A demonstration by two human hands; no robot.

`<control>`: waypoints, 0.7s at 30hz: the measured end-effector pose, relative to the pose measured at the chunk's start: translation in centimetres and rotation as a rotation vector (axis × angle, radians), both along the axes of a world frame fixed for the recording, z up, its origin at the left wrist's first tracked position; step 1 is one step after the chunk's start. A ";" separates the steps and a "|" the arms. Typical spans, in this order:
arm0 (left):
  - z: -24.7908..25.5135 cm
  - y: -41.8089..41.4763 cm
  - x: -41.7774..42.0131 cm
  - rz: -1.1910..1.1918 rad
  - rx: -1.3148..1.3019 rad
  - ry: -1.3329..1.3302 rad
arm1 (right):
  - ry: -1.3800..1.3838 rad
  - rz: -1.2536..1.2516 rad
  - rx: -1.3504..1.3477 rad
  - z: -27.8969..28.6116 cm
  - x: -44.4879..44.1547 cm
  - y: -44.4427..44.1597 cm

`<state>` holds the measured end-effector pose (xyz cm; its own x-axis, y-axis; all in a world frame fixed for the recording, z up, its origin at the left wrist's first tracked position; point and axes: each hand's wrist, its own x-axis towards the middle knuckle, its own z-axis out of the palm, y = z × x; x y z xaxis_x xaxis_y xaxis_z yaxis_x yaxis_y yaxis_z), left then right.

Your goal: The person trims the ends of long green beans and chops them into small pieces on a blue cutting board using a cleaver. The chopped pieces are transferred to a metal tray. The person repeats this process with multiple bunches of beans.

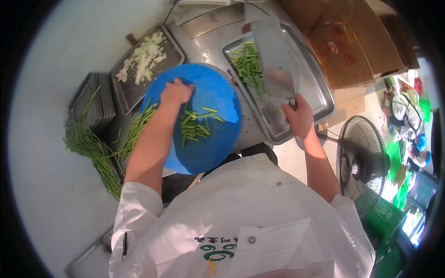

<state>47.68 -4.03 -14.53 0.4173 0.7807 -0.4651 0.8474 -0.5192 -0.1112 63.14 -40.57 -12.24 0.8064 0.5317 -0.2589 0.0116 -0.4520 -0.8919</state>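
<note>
My right hand (301, 116) grips the handle of a cleaver (273, 52), whose broad blade stands over a metal tray (309, 100) on the right. Cut green stalks (247, 66), perhaps long beans or garlic scapes, lie in the left part of that tray, partly behind the blade. My left hand (176, 92) rests at the far left part of a round blue cutting board (222, 90). Its fingers are bent, and what is under them is hidden. Short cut pieces (193, 128) lie on the board near it. Uncut stalks (134, 130) run along the board's left side, partly behind my left forearm.
Another tray (170, 52) with chopped white vegetable (144, 57) sits beyond the board. Stacked trays (94, 100) and a bundle of long stalks (92, 149) stand at left. Cardboard boxes (347, 45), a fan (361, 166) and green bins (386, 219) are at right, with people further off.
</note>
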 end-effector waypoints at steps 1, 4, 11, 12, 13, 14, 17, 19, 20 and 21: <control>-0.1 -1.6 -0.7 -0.017 0.003 0.013 | 0.091 0.026 0.034 0.1 -1.0 -0.2; 0.5 -5.9 -2.5 -0.129 -0.004 -0.053 | 0.328 0.064 0.088 -0.3 -4.6 -0.3; 0.1 -10.7 -11.8 -0.517 -0.073 -0.634 | 0.587 0.151 0.041 -4.1 -9.1 -1.8; -0.1 -10.7 -12.7 -0.528 -0.086 -0.662 | 0.569 0.150 0.059 -4.2 -9.7 -2.1; -0.4 -10.7 -13.1 -0.533 -0.045 -0.659 | 0.574 0.160 0.023 -4.2 -10.1 -2.3; -0.7 -10.7 -13.5 -0.538 -0.005 -0.655 | 0.579 0.168 -0.014 -4.3 -10.5 -2.5; -2.4 -10.5 -13.4 -0.508 0.022 -0.694 | 0.582 0.171 -0.102 -4.2 -12.0 -2.5; -3.6 -10.6 -12.1 -0.483 0.054 -0.779 | 0.576 0.202 -0.144 -4.0 -13.1 -1.7; -3.9 -10.6 -11.2 -0.497 0.077 -0.832 | 0.625 0.186 -0.152 -3.5 -13.7 -0.8; -4.0 -11.0 -10.5 -0.487 0.086 -0.860 | 0.533 0.222 -0.145 -3.6 -14.5 -0.2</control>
<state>37.15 -15.08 -18.52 0.8704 0.4512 0.1971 0.3534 -0.8512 0.3881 48.61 -40.75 -15.84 0.4190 0.6018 -0.6799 -0.3123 -0.6075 -0.7303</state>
